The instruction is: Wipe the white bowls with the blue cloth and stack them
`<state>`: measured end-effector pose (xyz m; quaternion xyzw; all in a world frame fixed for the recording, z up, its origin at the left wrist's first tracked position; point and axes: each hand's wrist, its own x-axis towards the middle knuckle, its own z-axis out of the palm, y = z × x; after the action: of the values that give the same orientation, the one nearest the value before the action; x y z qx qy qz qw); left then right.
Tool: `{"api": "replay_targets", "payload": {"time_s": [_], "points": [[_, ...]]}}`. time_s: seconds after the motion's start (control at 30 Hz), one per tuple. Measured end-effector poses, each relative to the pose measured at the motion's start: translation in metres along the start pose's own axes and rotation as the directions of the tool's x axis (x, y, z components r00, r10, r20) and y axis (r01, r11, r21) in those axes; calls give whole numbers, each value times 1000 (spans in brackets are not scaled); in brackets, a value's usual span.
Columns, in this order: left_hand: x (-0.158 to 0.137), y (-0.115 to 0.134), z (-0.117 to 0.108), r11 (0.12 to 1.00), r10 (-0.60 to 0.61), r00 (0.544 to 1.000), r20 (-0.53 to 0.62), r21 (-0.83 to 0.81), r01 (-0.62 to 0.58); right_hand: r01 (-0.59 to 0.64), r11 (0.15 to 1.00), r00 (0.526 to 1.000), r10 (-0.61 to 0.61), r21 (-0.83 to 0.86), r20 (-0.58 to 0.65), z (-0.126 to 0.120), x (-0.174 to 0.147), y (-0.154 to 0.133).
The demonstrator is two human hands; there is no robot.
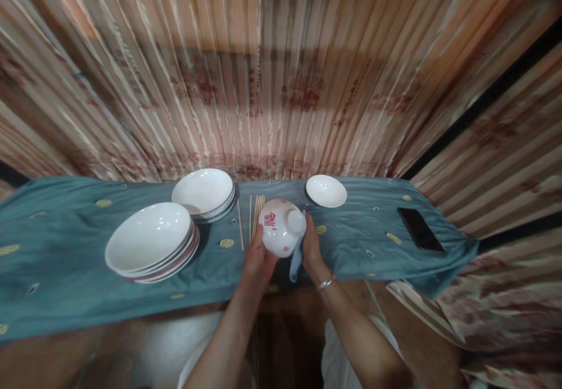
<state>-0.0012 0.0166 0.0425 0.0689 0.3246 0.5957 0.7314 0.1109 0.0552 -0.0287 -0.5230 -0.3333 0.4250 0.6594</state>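
A white bowl (277, 238) with red characters is tilted on its side above the table's front edge, its foot ring facing right. My left hand (259, 257) grips its lower left side, fingers mostly hidden behind it. At the right, my right hand (311, 242) holds a light blue cloth (295, 263) against the bowl near its foot. Several wooden chopsticks (256, 210) lie just behind the bowl, partly covered by it. One single chopstick (240, 226) lies apart to their left.
On the left stand a front stack of white bowls (149, 236) and a back stack of white plates (204, 193). A small white dish (326, 191) sits at the back right. A black phone (420, 229) lies farther right on the teal tablecloth (360, 248). Pleated curtains (281, 72) hang behind.
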Motion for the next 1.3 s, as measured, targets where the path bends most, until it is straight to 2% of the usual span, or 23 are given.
{"api": "replay_targets", "payload": {"time_s": [0.1,0.33,0.53,0.67,0.77,0.87,1.13,1.3], "points": [[-7,-4,-5,1000,-20,999,26,-13,20,10,996,997,-17,-93,-73,-3,-16,-7],[-22,-10,-8,996,-80,997,19,-40,80,94,956,995,-96,-278,5,-17,-52,-25],[-25,-10,-2,981,-111,993,30,-158,114,241,872,970,-225,-426,87,-17,-63,-21],[-22,-11,0,974,-98,993,65,-199,109,418,739,907,-374,-529,194,-18,-63,-14],[-20,-15,1,979,-81,993,83,-181,95,544,606,833,-475,-581,284,-22,-64,-11],[-21,-19,5,988,-78,995,54,-133,85,628,492,763,-543,-602,351,-28,-64,-12],[-29,-23,17,996,-82,996,36,21,81,744,325,636,-613,-584,469,-37,-61,-16],[-25,-26,12,995,-7,1000,6,100,7,802,236,560,-618,-548,552,-37,-62,-19]]}}
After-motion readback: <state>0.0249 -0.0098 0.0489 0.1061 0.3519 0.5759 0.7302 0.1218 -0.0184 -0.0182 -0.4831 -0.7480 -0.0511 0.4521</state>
